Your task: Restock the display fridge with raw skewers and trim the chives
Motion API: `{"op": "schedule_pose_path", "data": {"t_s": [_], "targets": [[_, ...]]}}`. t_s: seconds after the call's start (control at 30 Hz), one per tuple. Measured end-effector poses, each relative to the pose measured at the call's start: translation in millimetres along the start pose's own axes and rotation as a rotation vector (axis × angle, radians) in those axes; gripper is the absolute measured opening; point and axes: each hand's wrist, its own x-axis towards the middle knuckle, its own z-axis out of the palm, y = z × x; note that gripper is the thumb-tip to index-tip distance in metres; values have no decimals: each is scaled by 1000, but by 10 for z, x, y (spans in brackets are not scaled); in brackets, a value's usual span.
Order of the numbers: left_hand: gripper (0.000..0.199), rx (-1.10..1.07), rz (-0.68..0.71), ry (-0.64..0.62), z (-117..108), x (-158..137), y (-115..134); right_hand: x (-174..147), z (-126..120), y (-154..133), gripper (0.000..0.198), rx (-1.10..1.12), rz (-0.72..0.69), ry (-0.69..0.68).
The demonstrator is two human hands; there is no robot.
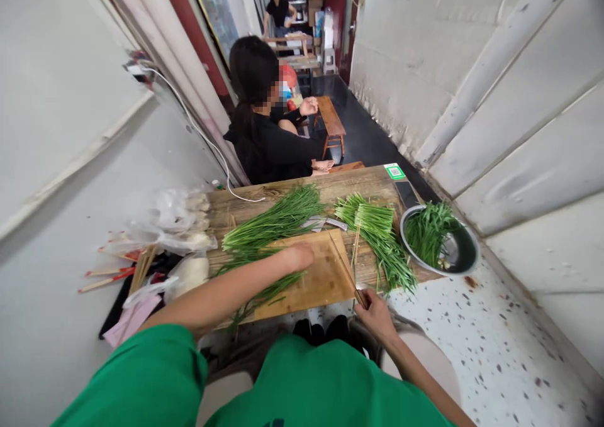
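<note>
A knife (348, 273) is held by its handle in the right grip (376, 316), clamped at the right edge of a wooden cutting board (321, 281). The left grip (302, 256) is placed over the board, its closure impossible to tell, near long green stalks (271, 221); on the desk (365, 180), more cut stalks (377, 222) are laid out beside a bowl (468, 249) of greens.

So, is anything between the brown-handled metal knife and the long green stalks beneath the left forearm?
Partly: the bare left hand is between that knife and the stalks; nearer the camera, only light-brown wooden board shows between them.
</note>
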Motion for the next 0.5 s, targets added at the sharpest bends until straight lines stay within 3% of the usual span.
{"op": "schedule_pose_path", "data": {"t_s": [0.1,0.2,0.37,0.5], "targets": [[18,-30,136,-94,245,433,43,-33,-38,-55,18,35,45,-36],[23,-57,195,-102,354,590,-37,-20,20,-74,21,40,101,-39],[58,-107,29,173,682,218,-193,30,172,-59,45,11,101,-21],[65,-81,29,157,1112,-98,-164,70,237,-98,45,-147,110,-55]]}}
